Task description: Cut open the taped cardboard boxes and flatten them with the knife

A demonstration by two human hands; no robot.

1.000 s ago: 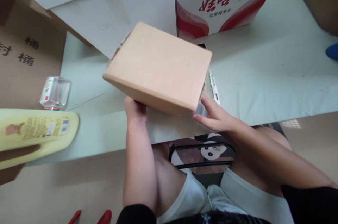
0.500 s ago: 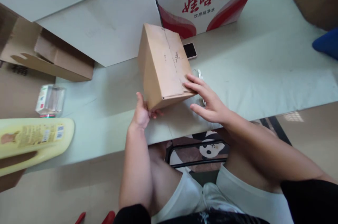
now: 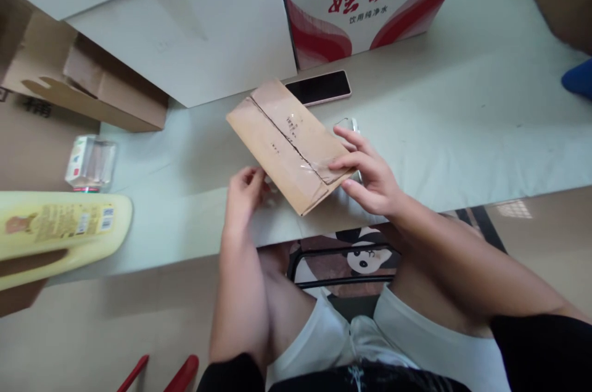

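A brown cardboard box (image 3: 282, 139) is turned diagonally in front of me, its taped seam and some small dark print facing up. My right hand (image 3: 370, 173) grips its near right corner, with fingers on the top face and the thumb at the edge. At the lower left side of the box, my left hand (image 3: 246, 191) is closed with bent fingers against it; the fingertips are partly hidden. Just behind my right fingers is a small clear and white object (image 3: 355, 125), mostly covered. Beyond the box a phone (image 3: 321, 88) lies flat with its dark screen up.
A white carton with red lettering (image 3: 365, 7) and a plain white box (image 3: 194, 34) stand at the back of the pale cloth-covered table (image 3: 462, 108). To the left are an open cardboard carton (image 3: 120, 93), a clear plastic container (image 3: 92, 164) and a large yellow bottle (image 3: 69, 232).
The box has turned counterclockwise and tipped so its taped face points up, uncovering more of the phone. My left hand's fingers have curled in; my right thumb now meets the box.
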